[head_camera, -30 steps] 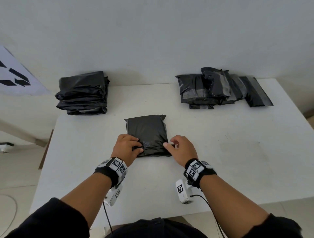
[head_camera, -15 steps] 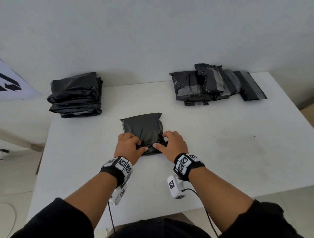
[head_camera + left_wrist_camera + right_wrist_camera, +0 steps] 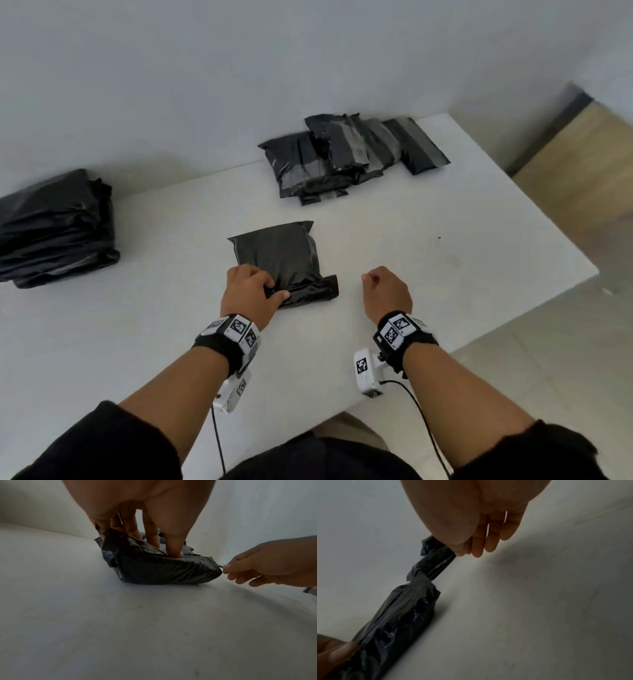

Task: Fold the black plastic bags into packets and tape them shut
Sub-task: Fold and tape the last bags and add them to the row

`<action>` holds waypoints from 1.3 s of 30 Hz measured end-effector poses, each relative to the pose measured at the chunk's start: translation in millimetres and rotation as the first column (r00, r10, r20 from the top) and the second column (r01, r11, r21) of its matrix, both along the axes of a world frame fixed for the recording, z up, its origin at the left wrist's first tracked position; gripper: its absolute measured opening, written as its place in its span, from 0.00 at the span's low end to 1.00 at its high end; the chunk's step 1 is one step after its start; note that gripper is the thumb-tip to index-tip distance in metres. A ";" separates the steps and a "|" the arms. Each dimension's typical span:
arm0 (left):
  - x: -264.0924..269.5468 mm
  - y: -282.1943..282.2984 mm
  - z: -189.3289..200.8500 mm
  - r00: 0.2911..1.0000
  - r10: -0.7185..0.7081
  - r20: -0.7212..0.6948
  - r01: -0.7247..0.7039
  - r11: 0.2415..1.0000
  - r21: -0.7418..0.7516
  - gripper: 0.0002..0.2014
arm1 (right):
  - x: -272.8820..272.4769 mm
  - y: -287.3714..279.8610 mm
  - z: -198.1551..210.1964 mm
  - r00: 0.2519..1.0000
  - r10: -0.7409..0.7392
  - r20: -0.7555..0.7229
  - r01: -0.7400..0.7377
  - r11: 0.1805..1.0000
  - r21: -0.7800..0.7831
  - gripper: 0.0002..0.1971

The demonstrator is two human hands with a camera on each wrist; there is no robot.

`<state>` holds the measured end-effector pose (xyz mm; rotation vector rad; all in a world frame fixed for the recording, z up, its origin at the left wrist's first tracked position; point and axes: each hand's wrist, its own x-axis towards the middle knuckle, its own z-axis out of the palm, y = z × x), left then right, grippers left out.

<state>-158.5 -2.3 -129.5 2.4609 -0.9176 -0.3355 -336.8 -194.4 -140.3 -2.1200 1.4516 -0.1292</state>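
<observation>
Left hand pins the fold, right draws off a strip.
The left hand (image 3: 251, 294) clamps the black packet's (image 3: 281, 260) near-left edge on the white table (image 3: 445, 274); the right hand (image 3: 387, 293), right of it, pinches a thin strip (image 3: 220, 565).

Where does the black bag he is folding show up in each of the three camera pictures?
Head: the black bag lies mid-table, ahead of the wrists.
Left wrist: centre, under the left hand.
Right wrist: a dark strip from lower left up towards the centre.
Shared landmark: the left hand's thumb pressing its near edge.
</observation>
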 end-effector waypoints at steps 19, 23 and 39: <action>-15.5 -94.4 -10.5 0.997 -0.045 0.061 0.050 0.995 -0.083 0.15 | -62.8 -171.9 -9.5 0.939 -0.194 -0.284 0.183 0.981 -0.065 0.30; -17.0 -96.7 -10.2 0.997 -0.040 0.060 0.044 0.996 -0.075 0.15 | -62.3 -170.9 -15.1 0.947 -0.186 -0.263 0.168 0.982 -0.089 0.24; -16.9 -95.1 -13.2 0.999 0.012 0.033 -0.009 0.995 -0.101 0.13 | -48.4 -180.9 -5.5 0.961 -0.164 -0.221 0.137 0.982 -0.130 0.10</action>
